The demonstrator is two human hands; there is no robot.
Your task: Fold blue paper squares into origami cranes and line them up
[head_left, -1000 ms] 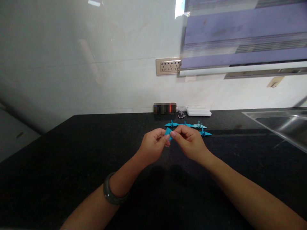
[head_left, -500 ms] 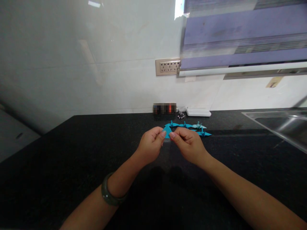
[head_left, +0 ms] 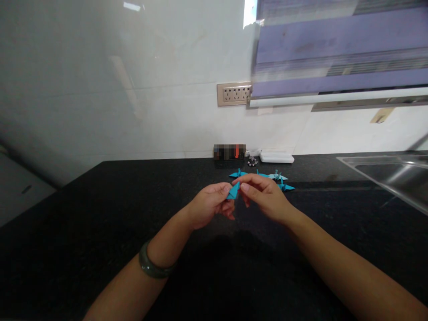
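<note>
Folded blue paper (head_left: 233, 191): one small pointed piece, raised off the surface between both hands, one tip angled up toward the right fingers.
Left hand (head_left: 207, 203): thumb and forefinger closed on the paper's left side; other fingers loosely curled beneath.
Right hand (head_left: 267, 197): thumb and forefinger nearly together at the upper tip; whether they grip it or only touch it cannot be told.
Risk, crease: a fold could set off-line or spring open, should the left pinch slacken or the layers slide.
Risk, tip: the thin point could bend or tear, if pulled hard from the right against the left hold.
Risk, blue paper cranes (head_left: 286, 187): at least four, just beyond the right fingers and partly hidden by them; a wide sweep of that hand could knock them askew.
Worktop (head_left: 110, 214): black, speckled, glossy, with dark reflections below the fingers.
Back edge, beyond the fingers: dark box (head_left: 219, 154), beaded item (head_left: 252, 161), white case (head_left: 277, 157).
Sink (head_left: 355, 160): steel, well to the right of the fingers.
Wall (head_left: 167, 120): pale, glossy, behind everything; socket panel (head_left: 234, 94) above and beyond the fingers, purple striped blind (head_left: 334, 40) at upper right.
</note>
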